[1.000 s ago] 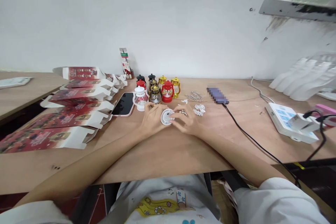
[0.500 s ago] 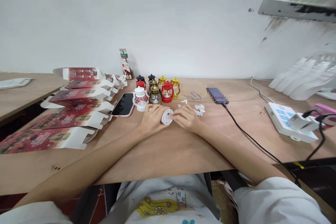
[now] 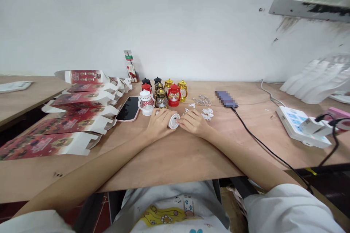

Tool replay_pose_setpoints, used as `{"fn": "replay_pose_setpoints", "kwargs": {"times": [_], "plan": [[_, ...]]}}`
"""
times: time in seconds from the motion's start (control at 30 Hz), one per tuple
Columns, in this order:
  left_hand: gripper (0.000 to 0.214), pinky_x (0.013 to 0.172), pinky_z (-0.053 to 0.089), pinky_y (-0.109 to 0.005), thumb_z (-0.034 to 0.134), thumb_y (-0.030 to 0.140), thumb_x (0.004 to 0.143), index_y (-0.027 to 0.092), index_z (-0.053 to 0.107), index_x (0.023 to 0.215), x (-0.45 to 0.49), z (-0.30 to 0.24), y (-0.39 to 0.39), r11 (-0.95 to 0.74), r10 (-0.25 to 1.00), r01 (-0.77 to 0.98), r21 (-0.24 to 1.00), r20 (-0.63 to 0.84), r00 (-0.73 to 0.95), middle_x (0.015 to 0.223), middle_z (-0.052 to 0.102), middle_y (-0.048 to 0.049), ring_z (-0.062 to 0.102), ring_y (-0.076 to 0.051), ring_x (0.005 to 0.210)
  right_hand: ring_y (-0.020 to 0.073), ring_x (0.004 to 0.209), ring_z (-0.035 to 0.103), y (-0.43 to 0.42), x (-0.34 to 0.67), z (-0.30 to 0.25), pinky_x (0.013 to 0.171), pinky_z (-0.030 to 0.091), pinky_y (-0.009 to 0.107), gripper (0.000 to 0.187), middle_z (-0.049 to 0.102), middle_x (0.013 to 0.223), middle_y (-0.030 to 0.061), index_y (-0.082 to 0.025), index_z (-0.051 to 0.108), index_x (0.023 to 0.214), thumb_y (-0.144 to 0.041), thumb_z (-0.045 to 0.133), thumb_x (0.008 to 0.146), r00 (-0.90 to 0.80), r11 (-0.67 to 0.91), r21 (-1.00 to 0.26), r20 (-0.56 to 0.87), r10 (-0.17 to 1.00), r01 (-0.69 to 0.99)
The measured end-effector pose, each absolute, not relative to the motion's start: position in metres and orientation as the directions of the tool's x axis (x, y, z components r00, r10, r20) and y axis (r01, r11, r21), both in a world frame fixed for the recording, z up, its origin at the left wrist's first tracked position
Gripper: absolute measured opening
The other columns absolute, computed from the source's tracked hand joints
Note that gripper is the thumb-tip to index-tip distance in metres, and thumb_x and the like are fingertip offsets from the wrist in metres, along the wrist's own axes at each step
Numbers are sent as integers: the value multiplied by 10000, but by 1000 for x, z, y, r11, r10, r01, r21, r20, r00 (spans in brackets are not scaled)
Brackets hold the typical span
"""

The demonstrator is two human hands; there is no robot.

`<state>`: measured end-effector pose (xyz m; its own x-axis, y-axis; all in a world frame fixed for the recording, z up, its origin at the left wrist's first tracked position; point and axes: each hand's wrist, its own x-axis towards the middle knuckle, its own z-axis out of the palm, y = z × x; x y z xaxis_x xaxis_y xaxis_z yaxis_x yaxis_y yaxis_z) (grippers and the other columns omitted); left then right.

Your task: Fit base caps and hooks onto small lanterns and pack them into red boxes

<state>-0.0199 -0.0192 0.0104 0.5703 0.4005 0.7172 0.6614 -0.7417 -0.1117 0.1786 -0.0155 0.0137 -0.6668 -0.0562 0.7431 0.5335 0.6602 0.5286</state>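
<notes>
My left hand (image 3: 159, 123) is wrapped round a white mini lantern (image 3: 173, 121), whose round base faces me. At the base's right edge, the fingers of my right hand (image 3: 193, 122) are pinched together; whatever may be between them is too small to make out. Just behind my hands stand several small lanterns: a white lantern (image 3: 147, 102), a red lantern (image 3: 174, 95), a gold lantern (image 3: 182, 91) and a black-and-gold lantern (image 3: 161, 99) among them. Small white pieces (image 3: 207, 114) lie to the right of my right hand, with a pile of metal wire pieces (image 3: 202, 100) behind them.
Red printed boxes (image 3: 82, 120) with open flaps lie in a row on the left. A phone (image 3: 128, 109) lies beside the lanterns. To the right are a blurred-out device (image 3: 226, 99) on a black cable (image 3: 257, 139) and a white power strip (image 3: 295, 123).
My right fingertips have shifted slightly at the lantern's base. My left hand keeps its hold, and the other things stay where they were.
</notes>
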Motion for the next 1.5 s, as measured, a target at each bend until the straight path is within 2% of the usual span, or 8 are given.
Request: {"fn": "replay_pose_setpoints", "kwargs": {"times": [0.33, 0.63, 0.8, 1.0, 1.5], "plan": [[285, 782, 339, -364, 527, 322, 843, 162, 576, 1074, -19, 9, -19, -735, 383, 659, -160, 704, 598, 982, 712, -67, 617, -208, 901, 135, 662, 469, -15, 179, 13, 660, 328, 308, 89, 609, 707, 2, -178, 573, 807, -215, 555, 886, -693, 629, 560, 720, -47, 539], [311, 775, 356, -377, 472, 335, 883, 143, 599, 1093, -16, 8, -18, -735, 347, 635, -238, 672, 654, 985, 707, -88, 614, -212, 902, 161, 679, 486, -15, 178, 11, 646, 332, 320, 135, 591, 678, 20, -182, 555, 743, -210, 526, 872, -698, 662, 528, 716, -11, 531], [314, 775, 354, -376, 457, 340, 889, 156, 596, 1102, -17, 8, -18, -735, 385, 644, -212, 652, 653, 1000, 704, -95, 609, -218, 904, 153, 675, 487, -14, 179, 8, 642, 335, 321, 127, 619, 721, 20, -194, 569, 774, -219, 511, 885, -700, 668, 504, 713, 36, 548], [316, 766, 347, -371, 472, 325, 881, 145, 594, 1111, -17, 8, -18, -741, 339, 627, -238, 674, 656, 982, 701, -95, 599, -223, 904, 158, 686, 490, -15, 178, 8, 640, 338, 316, 134, 612, 712, 25, -188, 567, 755, -214, 512, 875, -686, 667, 498, 727, 28, 554], [316, 756, 351, -385, 459, 319, 882, 136, 599, 1099, -15, 8, -19, -708, 371, 652, -271, 644, 669, 958, 696, -100, 584, -234, 903, 170, 675, 499, -14, 176, 9, 644, 355, 302, 84, 585, 694, 35, -183, 513, 738, -198, 506, 820, -656, 788, 314, 741, 144, 529]]}}
